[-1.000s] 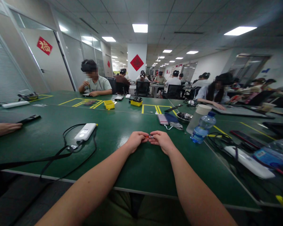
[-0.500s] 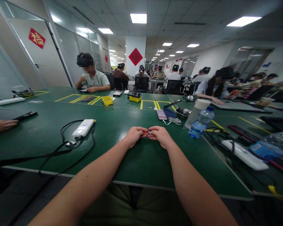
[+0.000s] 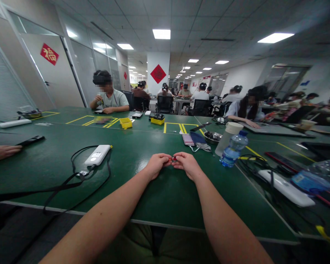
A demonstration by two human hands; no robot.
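Note:
Just above the green table, my two hands meet fingertip to fingertip. Between thumb and fingers of my left hand is a small orange-red piece, mostly covered by the fingertips. My right hand is pinched closed on a small dark piece that faces the orange-red one. Both pieces are too small for me to tell their kind, and whether they are joined cannot be seen.
Left of my hands lies a white power bank with black cables. To the right stand a water bottle, a pale tumbler and a metal bowl. A co-worker's hand rests at the far left. Yellow trays sit farther back.
The view has tipped slightly, so everything sits a little lower. My right fingers have shifted around the dark piece; a light part that showed there before is now hidden.

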